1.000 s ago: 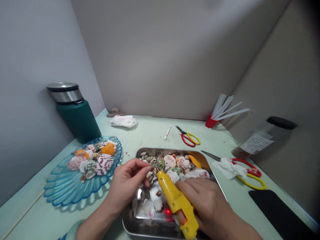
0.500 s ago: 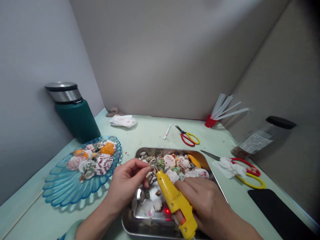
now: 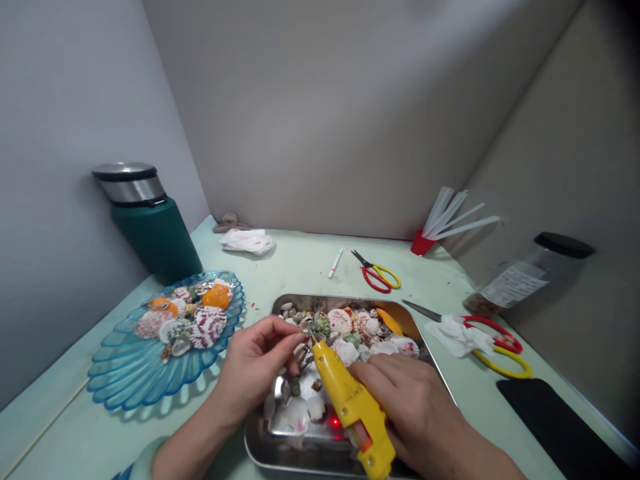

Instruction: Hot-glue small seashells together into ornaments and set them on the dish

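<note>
My right hand (image 3: 407,397) grips a yellow hot glue gun (image 3: 353,407), its nozzle pointing up and to the left. A red light glows beside the gun. My left hand (image 3: 263,363) is closed in a pinch at the nozzle tip, on something small that I cannot make out. Both hands are over a metal tray (image 3: 260,450) of seashells, among them a striped scallop shell (image 3: 340,321), a green shell (image 3: 323,324) and white shells (image 3: 293,417). Left of my left hand, a blue scalloped dish (image 3: 135,383) bears a cluster of shells, some orange, some purple-striped.
A green bottle (image 3: 157,243) stands behind the dish. Small scissors (image 3: 377,275) and a white marker (image 3: 335,263) lie beyond the tray. To the right are larger scissors (image 3: 517,363) with tissue (image 3: 457,335), a clear jar (image 3: 520,280), a black phone-like slab (image 3: 555,427) and a red cup (image 3: 423,244) of glue sticks.
The view has shifted very slightly. Both hands and the glue gun keep practically the same pose, with the nozzle still at my left fingertips.
</note>
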A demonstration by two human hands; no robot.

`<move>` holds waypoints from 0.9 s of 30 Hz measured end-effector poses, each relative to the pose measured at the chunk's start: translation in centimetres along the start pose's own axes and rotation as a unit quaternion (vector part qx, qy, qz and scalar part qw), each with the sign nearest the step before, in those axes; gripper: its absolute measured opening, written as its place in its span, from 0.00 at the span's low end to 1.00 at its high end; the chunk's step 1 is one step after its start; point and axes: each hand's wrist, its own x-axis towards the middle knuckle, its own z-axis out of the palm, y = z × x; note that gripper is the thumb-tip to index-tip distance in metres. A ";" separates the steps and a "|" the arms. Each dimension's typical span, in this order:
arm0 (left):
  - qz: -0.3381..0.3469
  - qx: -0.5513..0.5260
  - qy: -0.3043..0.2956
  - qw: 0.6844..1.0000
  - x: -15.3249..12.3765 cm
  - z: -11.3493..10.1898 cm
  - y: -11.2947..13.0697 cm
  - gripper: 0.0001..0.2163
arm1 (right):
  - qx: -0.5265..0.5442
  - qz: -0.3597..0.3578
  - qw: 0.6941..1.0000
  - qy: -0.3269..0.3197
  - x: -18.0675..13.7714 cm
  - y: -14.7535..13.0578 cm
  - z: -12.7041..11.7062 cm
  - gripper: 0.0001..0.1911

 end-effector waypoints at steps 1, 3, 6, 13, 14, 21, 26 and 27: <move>0.000 -0.002 -0.001 1.000 0.0 0.0 0.0 0.05 | 0.002 0.001 1.000 -0.005 0.0 0.0 0.0 0.11; 0.001 -0.005 0.000 1.000 0.1 0.0 0.1 0.05 | 0.002 0.009 1.000 -0.017 0.1 0.1 -0.2 0.11; 0.004 -0.005 0.003 1.000 0.1 0.1 0.3 0.05 | 0.001 0.025 0.999 -0.037 0.1 0.3 -0.8 0.08; 0.003 -0.035 0.033 0.999 0.2 0.1 0.9 0.06 | -0.098 0.163 0.966 -0.175 -0.3 0.8 -3.3 0.12; 0.005 -0.041 0.037 0.998 0.2 0.0 0.9 0.06 | -0.118 0.175 0.958 -0.193 -0.4 0.9 -3.5 0.13; 0.015 -0.093 0.073 0.993 0.3 0.1 1.3 0.07 | -0.116 0.124 0.967 -0.193 -0.3 1.9 -5.5 0.17; 0.028 -0.101 0.085 0.991 0.2 0.1 1.5 0.08 | -0.107 0.064 0.980 -0.158 2.8 -0.1 -6.5 0.08; 0.031 -0.100 0.086 0.991 0.2 0.0 1.4 0.07 | -0.112 0.043 0.981 -0.151 3.6 -0.8 -6.2 0.08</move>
